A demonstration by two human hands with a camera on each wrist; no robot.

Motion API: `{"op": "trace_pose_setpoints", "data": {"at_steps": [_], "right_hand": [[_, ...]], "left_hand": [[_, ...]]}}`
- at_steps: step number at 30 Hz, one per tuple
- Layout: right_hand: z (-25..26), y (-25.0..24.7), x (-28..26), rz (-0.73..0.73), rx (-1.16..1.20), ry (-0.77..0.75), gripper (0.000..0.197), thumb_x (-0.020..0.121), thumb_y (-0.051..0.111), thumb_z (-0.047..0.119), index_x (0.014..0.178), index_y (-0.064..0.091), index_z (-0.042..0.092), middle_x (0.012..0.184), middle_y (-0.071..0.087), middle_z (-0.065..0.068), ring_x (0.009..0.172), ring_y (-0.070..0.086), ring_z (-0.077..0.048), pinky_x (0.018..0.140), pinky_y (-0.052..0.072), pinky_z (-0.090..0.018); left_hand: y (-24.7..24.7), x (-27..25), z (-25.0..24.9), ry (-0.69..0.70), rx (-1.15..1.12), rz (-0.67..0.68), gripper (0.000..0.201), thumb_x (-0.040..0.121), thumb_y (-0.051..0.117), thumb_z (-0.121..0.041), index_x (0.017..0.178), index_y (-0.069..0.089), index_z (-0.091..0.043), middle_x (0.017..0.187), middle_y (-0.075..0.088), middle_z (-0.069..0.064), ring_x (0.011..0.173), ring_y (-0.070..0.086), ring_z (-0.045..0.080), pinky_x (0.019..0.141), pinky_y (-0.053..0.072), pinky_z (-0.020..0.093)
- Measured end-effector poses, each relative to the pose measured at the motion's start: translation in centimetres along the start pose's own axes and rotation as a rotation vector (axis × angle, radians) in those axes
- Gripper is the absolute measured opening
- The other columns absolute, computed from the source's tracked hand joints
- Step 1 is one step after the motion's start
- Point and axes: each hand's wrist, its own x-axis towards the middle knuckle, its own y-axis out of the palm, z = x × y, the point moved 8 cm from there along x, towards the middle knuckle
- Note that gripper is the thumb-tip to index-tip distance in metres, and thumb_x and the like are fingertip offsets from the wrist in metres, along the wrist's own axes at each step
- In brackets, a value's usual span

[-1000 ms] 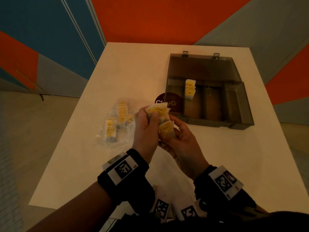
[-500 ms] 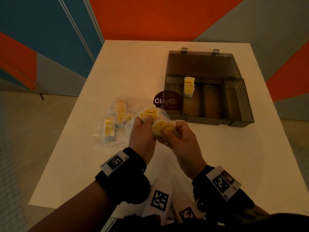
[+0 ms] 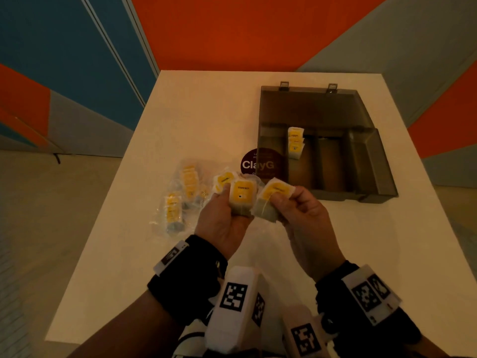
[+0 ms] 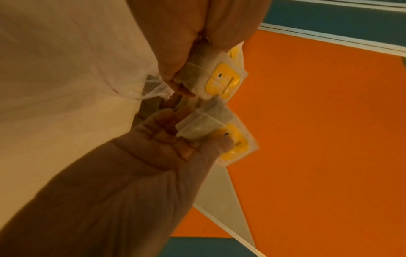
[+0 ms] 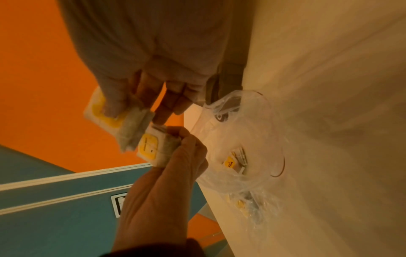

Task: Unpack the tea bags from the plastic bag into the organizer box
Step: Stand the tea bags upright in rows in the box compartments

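Note:
My left hand (image 3: 232, 202) grips a small stack of yellow-labelled tea bags (image 3: 242, 195) above the table's middle. Just to its right my right hand (image 3: 284, 200) pinches a single tea bag (image 3: 275, 192). In the left wrist view the left hand's tea bags (image 4: 219, 78) are above the right hand's tea bag (image 4: 219, 137). The clear plastic bag (image 3: 178, 200) lies on the table left of the hands with more tea bags inside. The open grey organizer box (image 3: 361, 161) stands at the back right, with a few tea bags (image 3: 295, 143) in its second compartment from the left.
A round dark "ClayG" sticker (image 3: 260, 164) lies on the white table (image 3: 193, 112), between the plastic bag and the box. The box lid (image 3: 309, 107) lies flat behind the compartments. Beyond the table's edges are floor and coloured wall panels.
The tea bags that both hands held together in one bundle are now split. My right hand has drawn one tea bag off to the right, and the left keeps the others.

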Motion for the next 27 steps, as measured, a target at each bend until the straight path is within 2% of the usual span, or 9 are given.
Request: {"op": "trace_pose_setpoints", "data": {"at_steps": [3,5,7,10,13,17,21,25,27], "right_hand": [[0.7,1.6,0.1,0.067,-0.206,-0.089,0.018,0.07,0.068,0.014,0.066,0.064,0.031,0.091,0.065,0.014,0.089,0.06,-0.007,0.086,0.049,-0.034],[0.9,2.5,0.5,0.069,-0.393,-0.17,0.028,0.074,0.07,0.011,0.063,0.063,0.036,0.097,0.058,0.021,0.094,0.054,0.005,0.088,0.042,-0.023],[1.7,3.6,0.6,0.074,-0.571,-0.312,0.016,0.071,0.073,0.023,0.069,0.064,0.036,0.097,0.055,0.028,0.094,0.049,0.015,0.087,0.036,-0.015],[2.5,4.6,0.2,0.022,-0.912,-0.536,0.019,0.067,0.062,0.046,0.079,0.069,0.033,0.095,0.054,0.035,0.095,0.046,0.005,0.084,0.03,-0.023],[2.8,5.4,-0.3,0.012,-0.937,-0.673,0.012,0.072,0.061,0.038,0.08,0.067,0.031,0.089,0.057,0.026,0.088,0.054,-0.004,0.077,0.039,-0.031],[3.7,3.7,0.5,-0.036,-0.572,-0.45,0.031,0.072,0.072,0.012,0.075,0.056,0.038,0.081,0.062,0.022,0.076,0.06,0.005,0.072,0.051,-0.013],[6.8,-2.4,3.5,-0.287,-0.279,-0.294,0.028,0.079,0.063,0.004,0.089,0.058,0.029,0.091,0.064,0.008,0.074,0.064,0.003,0.063,0.055,-0.016],[7.2,-7.2,9.2,-0.371,-0.818,-0.115,0.027,0.085,0.061,0.013,0.112,0.06,0.01,0.102,0.06,0.0,0.085,0.057,-0.009,0.063,0.047,-0.014],[5.8,-8.2,12.3,-0.311,-1.159,-0.046,0.027,0.087,0.058,0.013,0.113,0.059,0.008,0.107,0.06,-0.002,0.095,0.056,-0.016,0.072,0.042,-0.021]], "left_hand": [[-0.1,0.0,-0.6,0.013,0.03,0.023,0.042,0.099,0.029,-0.025,0.135,0.038,-0.004,0.12,0.055,0.02,0.086,0.061,0.024,0.058,0.059,0.027],[-0.2,-0.2,-0.8,0.003,0.03,0.03,0.043,0.099,0.028,-0.026,0.134,0.037,-0.004,0.118,0.054,0.018,0.085,0.06,0.022,0.055,0.057,0.023],[-0.4,-0.3,-1.1,0.001,0.029,0.032,0.042,0.099,0.028,-0.026,0.134,0.037,-0.003,0.114,0.056,0.016,0.088,0.06,0.021,0.056,0.057,0.022],[-0.8,-0.4,-1.9,0.027,0.039,0.035,0.042,0.098,0.029,-0.025,0.133,0.036,-0.001,0.098,0.058,0.013,0.076,0.059,0.017,0.053,0.055,0.02],[-1.0,-0.4,-2.4,0.046,0.098,0.035,0.038,0.098,0.03,-0.024,0.126,0.042,-0.001,0.086,0.058,0.011,0.064,0.059,0.014,0.05,0.054,0.019],[-0.8,-0.6,-2.8,0.043,0.128,0.023,0.029,0.098,0.032,-0.021,0.115,0.049,-0.005,0.1,0.06,0.012,0.079,0.06,0.019,0.057,0.057,0.027],[-1.0,-1.1,-2.6,0.013,0.154,0.035,0.02,0.097,0.035,-0.018,0.102,0.051,-0.008,0.09,0.056,0.007,0.071,0.062,0.016,0.058,0.053,0.025],[-1.3,-1.4,-1.9,-0.103,0.253,0.118,0.028,0.097,0.035,-0.018,0.103,0.051,0.004,0.09,0.058,0.009,0.061,0.066,0.014,0.059,0.056,0.024],[-1.2,-1.7,-1.6,-0.171,0.332,0.211,0.026,0.095,0.035,-0.017,0.09,0.056,-0.002,0.085,0.063,0.005,0.061,0.065,0.014,0.06,0.057,0.024]]}}
